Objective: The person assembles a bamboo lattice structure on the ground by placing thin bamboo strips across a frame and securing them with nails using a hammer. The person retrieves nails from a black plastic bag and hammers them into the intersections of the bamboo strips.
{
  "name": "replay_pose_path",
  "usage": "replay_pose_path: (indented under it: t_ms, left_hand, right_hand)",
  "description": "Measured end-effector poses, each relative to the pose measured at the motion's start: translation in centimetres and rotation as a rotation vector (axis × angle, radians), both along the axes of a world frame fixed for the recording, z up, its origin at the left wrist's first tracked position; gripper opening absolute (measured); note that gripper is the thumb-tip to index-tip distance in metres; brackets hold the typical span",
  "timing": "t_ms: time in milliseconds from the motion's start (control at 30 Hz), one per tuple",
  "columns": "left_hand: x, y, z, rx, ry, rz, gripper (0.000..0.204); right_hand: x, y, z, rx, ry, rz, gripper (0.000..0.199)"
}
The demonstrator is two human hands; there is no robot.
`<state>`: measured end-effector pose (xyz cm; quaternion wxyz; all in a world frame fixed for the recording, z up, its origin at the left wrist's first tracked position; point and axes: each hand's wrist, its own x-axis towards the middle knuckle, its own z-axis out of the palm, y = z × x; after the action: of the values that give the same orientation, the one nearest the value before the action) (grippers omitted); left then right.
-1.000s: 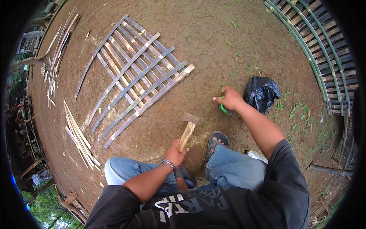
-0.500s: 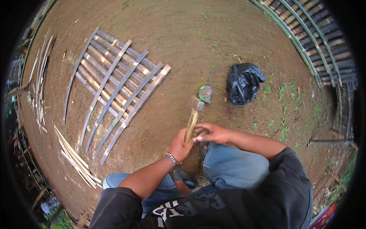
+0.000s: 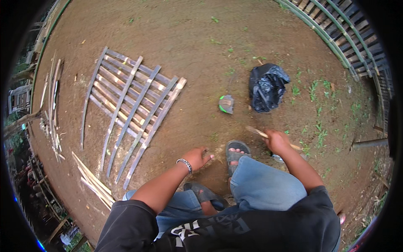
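- Head view: the wooden-handled tool is now in the right hand, just on the near side of the black plastic bag; half a second ago the left hand had it upright, with the right hand at its handle.
- The right hand's fingers are clamped around the handle, wood showing on both sides of the fist.
- The left hand has let go; its thumb and fingers stand apart with nothing between them, nearer me and well to the left of the bag.
- The tool's long axis now runs mostly sideways: one end points left and slightly away, the other right and slightly nearer. I can't tell which end carries the head.
- The tape measure lies left of the bag, as before, and the bamboo lattice well farther left.
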<state>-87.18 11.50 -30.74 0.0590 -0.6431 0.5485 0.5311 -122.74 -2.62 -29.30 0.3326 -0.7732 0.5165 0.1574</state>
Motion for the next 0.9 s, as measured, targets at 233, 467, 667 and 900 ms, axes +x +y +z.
replay_pose_path:
  t_ms: [233,467,667,900]
  left_hand:
    - [5.8,2.8,-3.0,0.137,-0.132,0.164,0.057]
    - [2.9,1.0,-2.9,0.102,-0.096,0.21,0.052]
    - [0.6,1.3,-2.5,0.084,-0.026,0.163,0.049]
    - [1.5,2.5,-1.3,0.088,-0.063,0.119,0.052]
  right_hand:
    - [-4.5,4.2,-5.7,-0.221,0.161,-0.116,0.034]
    - [-2.2,0.4,-2.2,-0.648,-0.196,-0.24,0.044]
    - [2.2,-12.2,-0.5,-0.669,-0.461,-0.239,0.017]
    - [4.3,-18.7,-9.1,-0.284,0.126,-0.142,0.024]
